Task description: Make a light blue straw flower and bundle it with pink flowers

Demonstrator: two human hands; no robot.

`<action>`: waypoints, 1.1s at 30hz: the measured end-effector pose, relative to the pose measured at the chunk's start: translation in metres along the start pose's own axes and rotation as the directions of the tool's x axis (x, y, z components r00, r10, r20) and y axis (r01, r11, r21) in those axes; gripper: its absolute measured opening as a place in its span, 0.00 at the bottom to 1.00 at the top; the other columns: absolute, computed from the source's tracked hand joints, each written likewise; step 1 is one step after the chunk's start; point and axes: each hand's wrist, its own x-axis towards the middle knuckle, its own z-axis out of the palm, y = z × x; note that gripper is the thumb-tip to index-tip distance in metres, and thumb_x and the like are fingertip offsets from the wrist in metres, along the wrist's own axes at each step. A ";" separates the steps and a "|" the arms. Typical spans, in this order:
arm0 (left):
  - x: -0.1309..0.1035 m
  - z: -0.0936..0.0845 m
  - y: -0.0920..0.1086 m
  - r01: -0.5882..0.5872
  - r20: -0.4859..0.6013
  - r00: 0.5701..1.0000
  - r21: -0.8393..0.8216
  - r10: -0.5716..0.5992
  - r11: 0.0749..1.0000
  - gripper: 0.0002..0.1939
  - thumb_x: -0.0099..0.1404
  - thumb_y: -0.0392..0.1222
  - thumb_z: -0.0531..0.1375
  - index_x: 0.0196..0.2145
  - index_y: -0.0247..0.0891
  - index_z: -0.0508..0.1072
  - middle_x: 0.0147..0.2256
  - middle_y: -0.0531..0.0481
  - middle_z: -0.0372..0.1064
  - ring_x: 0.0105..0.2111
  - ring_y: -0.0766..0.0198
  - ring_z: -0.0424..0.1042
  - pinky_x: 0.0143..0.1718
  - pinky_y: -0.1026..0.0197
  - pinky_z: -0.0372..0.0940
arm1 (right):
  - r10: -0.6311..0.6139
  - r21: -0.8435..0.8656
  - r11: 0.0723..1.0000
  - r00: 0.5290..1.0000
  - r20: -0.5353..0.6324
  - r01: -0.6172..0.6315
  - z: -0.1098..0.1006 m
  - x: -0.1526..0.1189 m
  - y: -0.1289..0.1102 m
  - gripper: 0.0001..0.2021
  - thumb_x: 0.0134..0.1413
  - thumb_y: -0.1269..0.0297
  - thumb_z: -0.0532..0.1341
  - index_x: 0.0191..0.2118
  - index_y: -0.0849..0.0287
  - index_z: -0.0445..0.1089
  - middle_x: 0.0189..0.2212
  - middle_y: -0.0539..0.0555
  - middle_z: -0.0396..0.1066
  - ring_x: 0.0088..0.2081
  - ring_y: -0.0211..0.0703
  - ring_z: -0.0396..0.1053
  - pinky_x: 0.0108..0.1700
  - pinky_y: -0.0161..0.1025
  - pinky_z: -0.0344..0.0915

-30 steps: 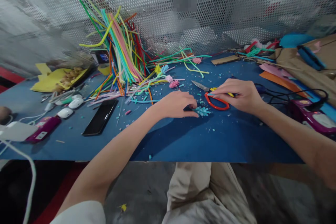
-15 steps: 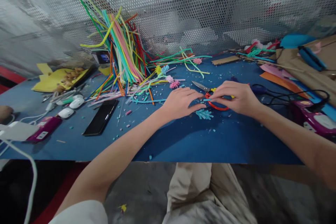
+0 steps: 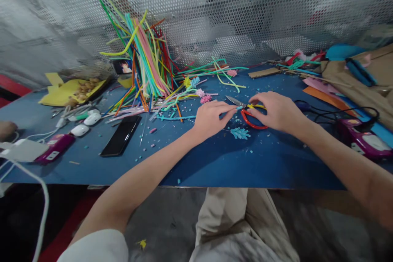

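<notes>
My left hand (image 3: 211, 118) is closed in a pinch, with a short piece of light blue pipe cleaner (image 3: 239, 107) at its fingertips. My right hand (image 3: 274, 110) has thumb and fingers apart at the yellow and red handles of the scissors (image 3: 253, 124), which lie on the table with their blades pointing up and left. I see nothing held in it. Just below the scissors lies a light blue leafy sprig (image 3: 240, 133) made of pipe cleaner, its thin stem pointing toward my left hand.
A thick bundle of coloured pipe cleaners (image 3: 147, 57) stands at the back left. A black phone (image 3: 120, 136) lies left of my forearm, near earbuds (image 3: 80, 130). Fluffy pink (image 3: 205, 99) and yellow (image 3: 187, 82) pieces sit mid-table. Cardboard (image 3: 346, 73) and a purple device (image 3: 362, 139) are at right.
The short light blue piece has passed from my right fingers to my left fingertips. My right thumb and fingers have spread at the scissor handles. The view has shifted slightly.
</notes>
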 end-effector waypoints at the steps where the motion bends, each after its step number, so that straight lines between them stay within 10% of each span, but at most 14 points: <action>1: 0.001 0.000 -0.002 0.058 -0.016 0.998 -0.047 -0.059 0.997 0.14 0.73 0.50 0.58 0.44 0.44 0.82 0.39 0.50 0.81 0.35 0.64 0.75 0.39 0.59 0.65 | 0.021 -0.092 0.996 0.999 0.048 -0.016 0.002 -0.001 0.005 0.18 0.60 0.52 0.62 0.48 0.59 0.73 0.38 0.61 0.78 0.41 0.56 0.74 0.41 0.48 0.67; 9: 0.005 0.011 -0.004 0.355 0.069 0.910 -0.639 -0.408 0.683 0.15 0.70 0.50 0.61 0.44 0.36 0.77 0.38 0.45 0.81 0.28 0.67 0.72 0.31 0.62 0.66 | 0.159 -0.183 0.975 0.969 0.187 -0.125 0.031 -0.002 0.016 0.16 0.48 0.61 0.68 0.43 0.60 0.71 0.29 0.57 0.76 0.30 0.52 0.74 0.31 0.42 0.63; 16: 0.005 0.015 -0.006 0.382 0.126 0.874 -0.774 -0.468 0.505 0.13 0.66 0.50 0.64 0.38 0.36 0.75 0.35 0.46 0.81 0.24 0.70 0.67 0.28 0.64 0.64 | 0.238 -0.145 0.967 0.946 0.221 -0.210 0.021 0.005 0.015 0.09 0.44 0.61 0.69 0.25 0.54 0.68 0.20 0.54 0.72 0.25 0.50 0.72 0.28 0.42 0.61; 19: 0.005 0.012 -0.007 0.384 0.134 0.870 -0.787 -0.474 0.483 0.12 0.66 0.49 0.64 0.36 0.37 0.75 0.32 0.49 0.79 0.22 0.72 0.64 0.26 0.65 0.62 | 0.308 0.084 0.939 0.924 0.226 -0.334 0.011 0.004 0.011 0.10 0.48 0.59 0.67 0.25 0.54 0.67 0.20 0.54 0.73 0.24 0.50 0.72 0.27 0.42 0.62; 25: 0.007 0.004 -0.007 0.321 0.056 0.889 -0.785 -0.454 0.530 0.09 0.65 0.46 0.63 0.33 0.37 0.75 0.24 0.52 0.74 0.20 0.71 0.62 0.24 0.65 0.59 | 0.331 0.619 0.602 0.863 0.382 -0.504 -0.006 0.000 0.000 0.17 0.51 0.48 0.69 0.36 0.54 0.67 0.18 0.46 0.68 0.17 0.42 0.67 0.20 0.39 0.62; 33: 0.008 -0.004 -0.007 0.265 0.035 0.920 -0.788 -0.390 0.555 0.10 0.66 0.46 0.63 0.33 0.37 0.75 0.21 0.55 0.69 0.21 0.72 0.66 0.25 0.67 0.60 | 0.158 0.500 0.765 0.871 0.465 -0.406 -0.002 -0.005 -0.012 0.22 0.49 0.45 0.69 0.34 0.54 0.61 0.27 0.45 0.61 0.28 0.38 0.58 0.32 0.38 0.58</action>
